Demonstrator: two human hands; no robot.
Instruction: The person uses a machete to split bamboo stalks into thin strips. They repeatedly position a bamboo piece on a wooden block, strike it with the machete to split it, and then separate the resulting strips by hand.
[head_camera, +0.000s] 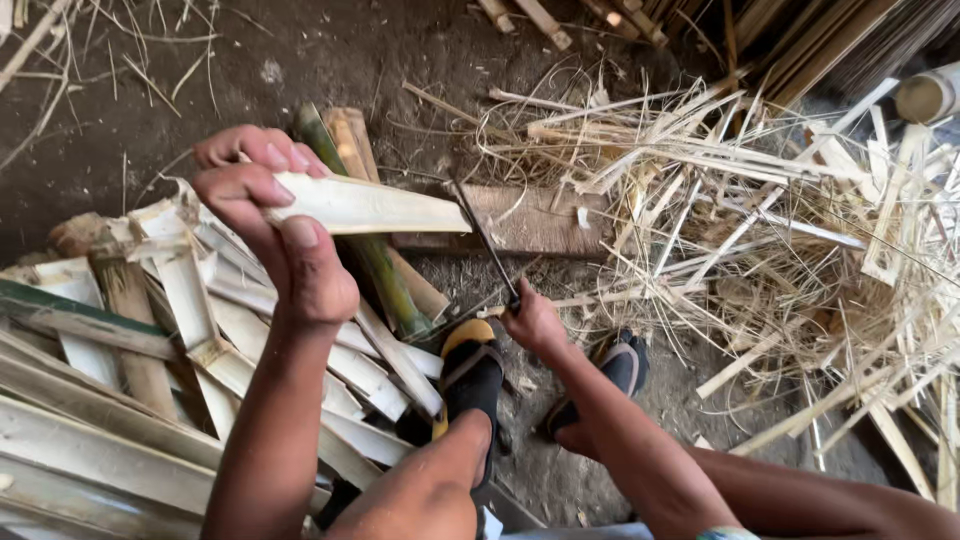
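My left hand (275, 215) grips a pale split bamboo piece (365, 205) near its left end and holds it level, pointing right. My right hand (535, 322) is closed around the handle of a dark, narrow knife (483, 240). The blade slants up and to the left, and its upper part meets the right end of the bamboo piece. Below the hands, my two feet in dark sandals (470, 375) rest on the dirt ground, one with a yellow edge.
A stack of split bamboo slats (120, 400) lies at the left. A green bamboo stalk (375, 265) and a wooden board (540, 222) lie under the hands. A heap of thin bamboo shavings (760, 230) covers the right side. Bamboo poles (830, 35) lie at the top right.
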